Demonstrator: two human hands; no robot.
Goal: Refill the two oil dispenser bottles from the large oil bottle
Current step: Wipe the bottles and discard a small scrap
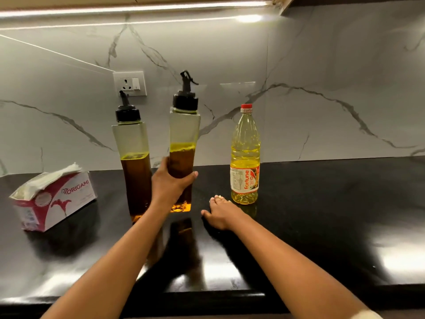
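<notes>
Black, glossy stone makes up the counter point(322, 215) under you, and both your bare forearms reach out over its front edge. Your right hand point(222, 212) rests on the counter with its fingers loosely bent and their tips down on the surface; it has hold of nothing. Your left hand point(169, 185) is a little further in, wrapped round the lower body of the taller dispenser bottle point(184, 132), thumb on the right face and fingers round the left. That bottle stands upright near the middle of the counter. You cannot tell whether its base sits on the stone or is just clear of it. It holds dark amber oil to about half its height, clear above that, and has a black cap with a spout.

Just beside it on the left stands the second dispenser bottle point(132, 143), upright on the counter, with the same black cap and spout and dark oil to roughly the middle. Your left wrist passes in front of its lower right edge.

To the right, just beyond your right hand, stands the big oil bottle point(245, 157): clear plastic, pale yellow oil almost to the neck, red cap on, a red and white label round its lower half. No hand touches it.

Far left lies a pink and white tissue box point(57, 199) with tissues sticking out of the top. Behind everything rises a white marble wall point(322, 65) with a white socket point(130, 83) above the second dispenser bottle.
</notes>
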